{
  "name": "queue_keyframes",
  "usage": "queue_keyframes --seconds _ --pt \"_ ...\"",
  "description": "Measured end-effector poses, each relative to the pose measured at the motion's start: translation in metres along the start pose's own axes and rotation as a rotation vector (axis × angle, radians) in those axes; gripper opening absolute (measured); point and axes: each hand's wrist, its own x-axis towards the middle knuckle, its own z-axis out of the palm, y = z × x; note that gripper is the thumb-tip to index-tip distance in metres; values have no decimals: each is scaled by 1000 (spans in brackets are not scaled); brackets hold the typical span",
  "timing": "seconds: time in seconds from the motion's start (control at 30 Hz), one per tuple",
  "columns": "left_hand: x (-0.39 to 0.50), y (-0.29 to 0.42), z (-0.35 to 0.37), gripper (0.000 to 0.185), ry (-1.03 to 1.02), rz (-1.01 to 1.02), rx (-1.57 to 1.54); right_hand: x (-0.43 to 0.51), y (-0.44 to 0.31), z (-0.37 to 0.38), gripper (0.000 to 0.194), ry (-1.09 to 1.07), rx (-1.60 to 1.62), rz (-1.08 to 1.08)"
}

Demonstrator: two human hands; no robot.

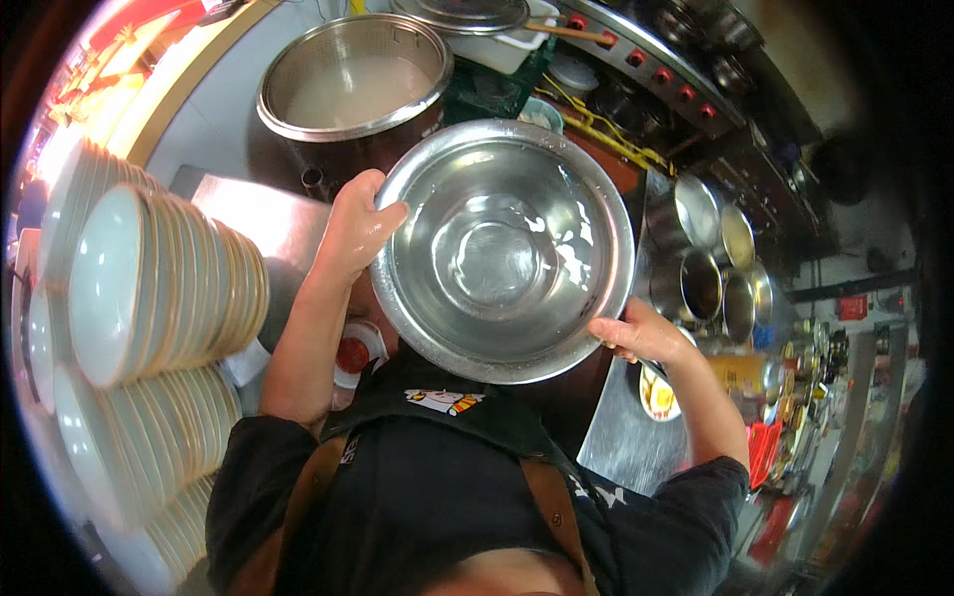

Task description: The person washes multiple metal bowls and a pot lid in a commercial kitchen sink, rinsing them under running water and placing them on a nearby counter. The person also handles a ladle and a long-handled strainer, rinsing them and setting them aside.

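A wide stainless steel basin (496, 257) with wet, shiny walls is held up in front of my chest, its inside facing the camera. My left hand (365, 223) grips the rim at its upper left, thumb over the edge. At the lower right of the rim my right hand (641, 335) holds on, thumb on top and fingers partly hidden beneath. Water drops show on the rim. Beyond the basin stands a large steel pot (354, 78) containing cloudy liquid. What lies under the basin is hidden.
Tall stacks of pale plates (171, 287) stand at the left. A stove front with red knobs (662, 75) runs along the upper right. Several metal pots (700, 283) stand at the right, above a plate of food (660, 395). A lidded pan (477, 15) is at the top.
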Motion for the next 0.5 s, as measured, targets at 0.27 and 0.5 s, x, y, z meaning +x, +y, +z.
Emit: queue_keyframes --seconds 0.27,0.5 --pt "112 -17 -69 22 248 -105 4 163 -130 -60 54 -175 -197 -101" --pt "161 -67 -126 17 459 -283 -16 329 -210 -83 56 -501 -363 -79"
